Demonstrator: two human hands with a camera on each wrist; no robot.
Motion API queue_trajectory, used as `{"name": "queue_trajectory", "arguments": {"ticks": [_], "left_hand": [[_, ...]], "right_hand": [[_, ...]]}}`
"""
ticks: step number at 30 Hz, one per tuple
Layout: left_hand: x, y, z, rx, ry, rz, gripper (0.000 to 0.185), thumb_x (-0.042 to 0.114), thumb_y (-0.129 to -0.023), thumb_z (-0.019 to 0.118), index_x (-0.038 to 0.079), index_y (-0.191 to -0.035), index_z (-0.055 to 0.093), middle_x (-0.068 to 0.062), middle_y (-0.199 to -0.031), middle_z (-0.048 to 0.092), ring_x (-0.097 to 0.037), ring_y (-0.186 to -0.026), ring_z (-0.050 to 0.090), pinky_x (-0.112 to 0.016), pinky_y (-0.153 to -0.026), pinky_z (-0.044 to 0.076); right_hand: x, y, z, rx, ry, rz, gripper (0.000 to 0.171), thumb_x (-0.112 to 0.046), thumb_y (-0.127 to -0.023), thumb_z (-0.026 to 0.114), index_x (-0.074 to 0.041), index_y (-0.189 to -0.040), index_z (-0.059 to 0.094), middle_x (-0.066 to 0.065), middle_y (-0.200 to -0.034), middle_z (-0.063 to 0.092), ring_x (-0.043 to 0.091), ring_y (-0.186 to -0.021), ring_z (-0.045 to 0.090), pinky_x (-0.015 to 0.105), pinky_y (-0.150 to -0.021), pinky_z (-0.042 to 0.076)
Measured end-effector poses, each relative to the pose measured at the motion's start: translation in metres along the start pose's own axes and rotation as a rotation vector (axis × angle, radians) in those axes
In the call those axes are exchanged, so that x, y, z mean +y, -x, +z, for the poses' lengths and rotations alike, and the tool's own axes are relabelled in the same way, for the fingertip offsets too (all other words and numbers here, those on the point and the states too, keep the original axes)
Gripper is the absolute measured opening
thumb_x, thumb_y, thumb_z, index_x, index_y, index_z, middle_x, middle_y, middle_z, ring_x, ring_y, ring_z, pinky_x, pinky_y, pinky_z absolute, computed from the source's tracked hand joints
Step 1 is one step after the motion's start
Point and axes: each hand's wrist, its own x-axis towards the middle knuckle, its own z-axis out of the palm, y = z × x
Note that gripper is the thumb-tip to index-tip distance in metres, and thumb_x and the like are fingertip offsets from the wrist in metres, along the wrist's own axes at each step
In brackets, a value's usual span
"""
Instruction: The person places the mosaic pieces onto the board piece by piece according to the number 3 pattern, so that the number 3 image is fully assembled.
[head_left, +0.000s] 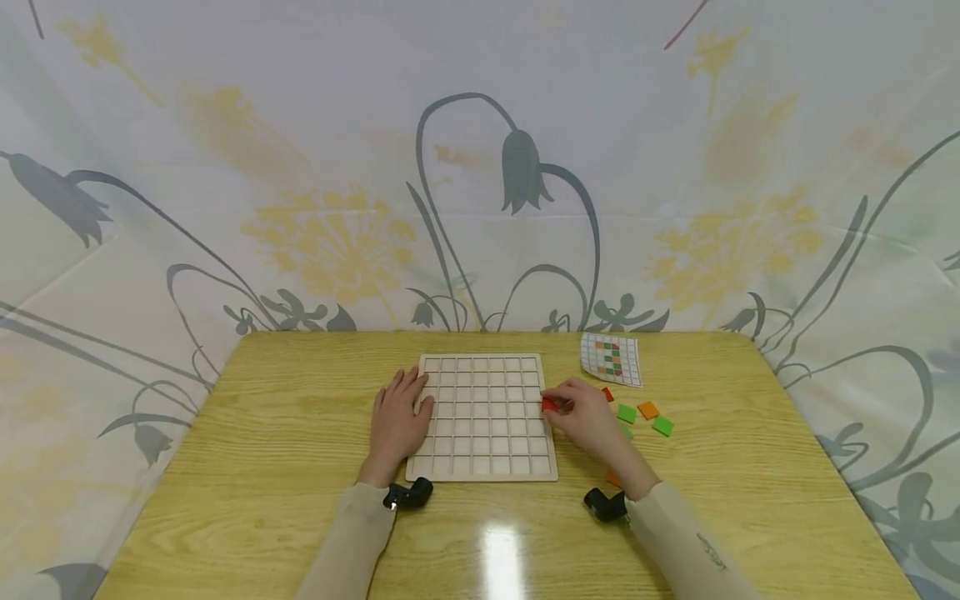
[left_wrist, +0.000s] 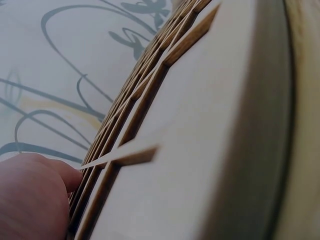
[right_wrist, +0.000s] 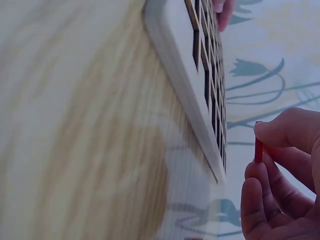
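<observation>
A: Left hand?
B: Flat, fingers straight, resting on the left edge of the grid board; board lies mid-bench.
A: Right hand?
B: Pinching a red tile at the board's right edge; loose green tiles and an orange tile just beside; pattern card behind them.

No legible writing is showing anywhere; the card beyond the grid board is displaying only coloured squares.

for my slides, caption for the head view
Right hand pinches a red tile at the grid board; left hand steadies it.
</observation>
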Motion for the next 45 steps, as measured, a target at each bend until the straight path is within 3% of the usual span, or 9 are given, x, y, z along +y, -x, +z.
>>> {"name": "queue_trajectory", "arguments": {"ticks": [8, 15, 34, 45], "left_hand": [[-0.001, 0.000, 0.000, 0.001, -0.011, 0.004, 0.046, 0.027, -0.103, 0.051, 0.008, -0.146, 0.053, -0.010, -0.155, 0.041, -0.032, -0.147, 0.026, -0.060, -0.117, 0.016], [0.001, 0.001, -0.001, 0.006, -0.002, 0.008, 0.046, 0.025, -0.103, 0.053, 0.007, -0.145, 0.053, -0.012, -0.154, 0.041, -0.034, -0.146, 0.027, -0.061, -0.116, 0.017], [-0.003, -0.002, 0.004, 0.004, -0.024, -0.006, 0.046, 0.026, -0.102, 0.054, 0.008, -0.145, 0.053, -0.010, -0.155, 0.042, -0.033, -0.147, 0.027, -0.060, -0.116, 0.017], [-0.003, 0.000, 0.005, 0.070, -0.023, 0.032, 0.045, 0.024, -0.100, 0.055, 0.003, -0.140, 0.057, -0.014, -0.150, 0.047, -0.036, -0.143, 0.032, -0.063, -0.113, 0.022]], "right_hand": [[-0.007, -0.022, 0.017, 0.004, -0.044, -0.014, 0.025, -0.006, -0.085, 0.076, -0.001, -0.109, 0.076, 0.002, -0.090, 0.063, 0.018, -0.080, 0.061, 0.034, -0.073, 0.055], [-0.010, -0.036, 0.027, -0.018, -0.101, 0.032, 0.027, -0.008, -0.087, 0.077, -0.001, -0.113, 0.074, 0.001, -0.093, 0.063, 0.017, -0.082, 0.061, 0.034, -0.074, 0.054], [-0.014, -0.067, 0.030, -0.064, -0.118, 0.075, 0.027, -0.008, -0.087, 0.074, -0.001, -0.113, 0.075, 0.007, -0.098, 0.065, 0.021, -0.086, 0.061, 0.036, -0.074, 0.054], [-0.016, -0.078, 0.043, -0.044, -0.178, 0.119, 0.025, -0.009, -0.087, 0.076, -0.002, -0.110, 0.075, 0.008, -0.100, 0.066, 0.023, -0.088, 0.062, 0.038, -0.077, 0.055]]}}
